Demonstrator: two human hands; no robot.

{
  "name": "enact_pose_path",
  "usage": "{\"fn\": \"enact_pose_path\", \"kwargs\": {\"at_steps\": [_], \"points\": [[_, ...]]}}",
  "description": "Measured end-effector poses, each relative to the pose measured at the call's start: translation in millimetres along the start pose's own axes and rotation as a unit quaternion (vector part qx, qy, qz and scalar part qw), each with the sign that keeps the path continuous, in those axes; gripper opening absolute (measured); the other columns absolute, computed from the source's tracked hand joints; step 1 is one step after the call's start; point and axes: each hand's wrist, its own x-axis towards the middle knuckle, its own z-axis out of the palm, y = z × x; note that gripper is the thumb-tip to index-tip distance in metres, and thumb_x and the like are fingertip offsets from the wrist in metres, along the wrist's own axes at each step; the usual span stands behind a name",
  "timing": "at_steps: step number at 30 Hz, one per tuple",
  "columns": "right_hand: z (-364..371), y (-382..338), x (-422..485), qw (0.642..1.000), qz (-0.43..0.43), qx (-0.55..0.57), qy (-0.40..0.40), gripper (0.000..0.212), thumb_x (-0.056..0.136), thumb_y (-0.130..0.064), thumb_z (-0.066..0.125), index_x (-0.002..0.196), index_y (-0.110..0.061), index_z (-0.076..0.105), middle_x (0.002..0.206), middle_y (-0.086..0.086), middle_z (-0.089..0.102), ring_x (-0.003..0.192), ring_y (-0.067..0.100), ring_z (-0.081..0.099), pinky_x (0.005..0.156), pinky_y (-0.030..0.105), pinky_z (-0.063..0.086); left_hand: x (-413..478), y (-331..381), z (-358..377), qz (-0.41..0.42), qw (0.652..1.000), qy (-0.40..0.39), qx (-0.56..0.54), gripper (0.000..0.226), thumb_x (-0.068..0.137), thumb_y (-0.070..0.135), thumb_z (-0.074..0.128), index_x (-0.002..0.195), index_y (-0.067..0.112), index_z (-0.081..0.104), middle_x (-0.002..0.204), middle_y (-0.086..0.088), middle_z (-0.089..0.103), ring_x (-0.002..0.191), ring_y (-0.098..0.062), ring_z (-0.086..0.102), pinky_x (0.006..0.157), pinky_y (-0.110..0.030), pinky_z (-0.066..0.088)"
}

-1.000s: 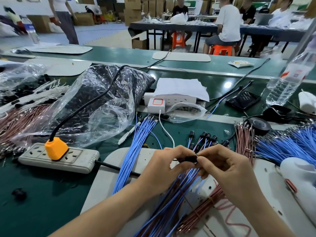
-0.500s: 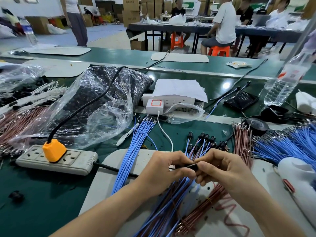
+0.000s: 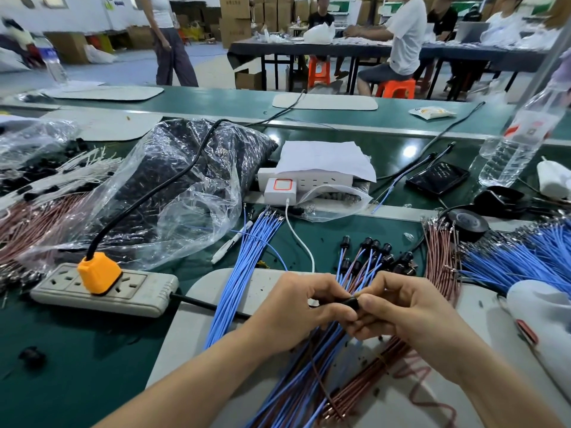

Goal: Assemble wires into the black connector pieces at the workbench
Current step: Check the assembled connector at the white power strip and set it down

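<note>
Low in the middle of the frame, the left hand (image 3: 296, 310) and right hand (image 3: 404, 316) both pinch one black connector piece (image 3: 351, 302) with curled fingers (image 3: 329, 293). Just behind them I see a small bunch of finished pieces (image 3: 375, 247). Heaps of loose blue wires (image 3: 525, 257) wait at the right, so I think lots is left.

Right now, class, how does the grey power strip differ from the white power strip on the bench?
The grey power strip lies front left; the white power strip sits farther back. The grey one carries an orange plug; the white one a white charger. Paper covers the white strip's top; the grey strip's is uncovered. Both rest on the green bench.
</note>
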Motion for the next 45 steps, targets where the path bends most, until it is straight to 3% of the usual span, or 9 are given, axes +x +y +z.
{"fn": "enact_pose_path", "kwargs": {"at_steps": [3,7,10,16,20,24,26,34,45], "points": [[0,1,1,1.0,-0.011,0.008,0.003,0.018,0.071,-0.006,0.066,0.078,0.008,0.057,0.073,0.032,0.067,0.063,0.036,0.07,0.055,0.029,0.057,0,-1,1,-0.01,1.0,-0.005,-0.018,0.009,0.076,0.015,0.076,0.08,0.02,0.07,0.068,0.02,0.066,0.072,0.002,0.063,0.068,-0.012,0.047],[1,4,2,0.999,-0.029,0.011,0.01,0.014,0.071,-0.005,0.067,0.074,0.005,0.058,0.072,0.029,0.067,0.061,0.035,0.069,0.054,0.029,0.057,0,-1,1,0.0,1.0,0.012,-0.013,0.009,0.076,0.014,0.076,0.084,0.014,0.072,0.082,0.003,0.073,0.091,-0.01,0.064,0.087,-0.008,0.044],[2,6,4,0.998,-0.052,0.016,0.019,0.013,0.073,-0.008,0.067,0.075,0.004,0.062,0.071,0.028,0.067,0.058,0.033,0.067,0.054,0.028,0.055,0,0,1,-0.01,0.999,0.015,-0.033,0.015,0.079,0.011,0.074,0.08,0.025,0.068,0.069,0.014,0.07,0.087,-0.022,0.068,0.081,-0.009,0.047],[0,6,5,0.986,-0.14,0.001,0.088,0.013,0.079,-0.004,0.065,0.07,-0.014,0.068,0.055,0.006,0.056,0.047,0.016,0.048,0.043,0.021,0.041,0,5,1,-0.034,0.996,0.038,-0.072,0.009,0.08,0.033,0.068,0.085,0.025,0.064,0.064,0.004,0.069,0.053,-0.014,0.056,0.053,-0.026,0.05],[-2,-2,2,0.974,-0.176,0.085,0.114,0.011,0.074,-0.01,0.064,0.07,-0.019,0.069,0.053,0.006,0.054,0.045,0.016,0.048,0.044,0.021,0.043,-1,6,0,-0.011,0.995,0.045,-0.086,0.006,0.089,0.031,0.06,0.093,0.028,0.057,0.07,0.002,0.069,0.06,-0.012,0.058,0.064,-0.024,0.049],[9,-1,-1,0.975,-0.185,0.099,0.075,0.009,0.07,-0.014,0.066,0.077,-0.015,0.071,0.06,0.013,0.063,0.052,0.023,0.06,0.052,0.025,0.052,-1,7,0,0.01,0.998,0.028,-0.055,0.016,0.093,0.013,0.05,0.102,0.026,0.046,0.1,0.005,0.072,0.098,-0.01,0.065,0.091,-0.025,0.047],[13,-1,-3,0.974,-0.199,0.072,0.074,0.01,0.071,-0.017,0.066,0.079,-0.013,0.071,0.061,0.015,0.064,0.052,0.025,0.061,0.053,0.026,0.052,-2,8,-1,0.018,0.998,0.031,-0.048,0.019,0.093,0.011,0.051,0.102,0.027,0.045,0.105,0.009,0.071,0.105,-0.009,0.064,0.095,-0.024,0.045],[17,-1,-5,0.967,-0.233,0.033,0.097,0.008,0.072,-0.02,0.067,0.077,-0.014,0.068,0.06,0.011,0.063,0.052,0.022,0.059,0.054,0.024,0.051,-3,12,0,0.041,0.998,0.039,-0.027,0.035,0.091,-0.002,0.055,0.1,0.03,0.046,0.103,0.014,0.069,0.1,0.0,0.064,0.087,-0.012,0.043],[24,0,-7,0.96,-0.258,-0.027,0.103,0.006,0.075,-0.016,0.067,0.078,-0.012,0.067,0.061,0.011,0.067,0.049,0.02,0.064,0.052,0.022,0.053,-3,12,0,0.049,0.998,0.046,0.013,0.03,0.087,0.007,0.065,0.096,0.031,0.051,0.081,0.023,0.063,0.085,-0.002,0.064,0.08,-0.016,0.046]]}}
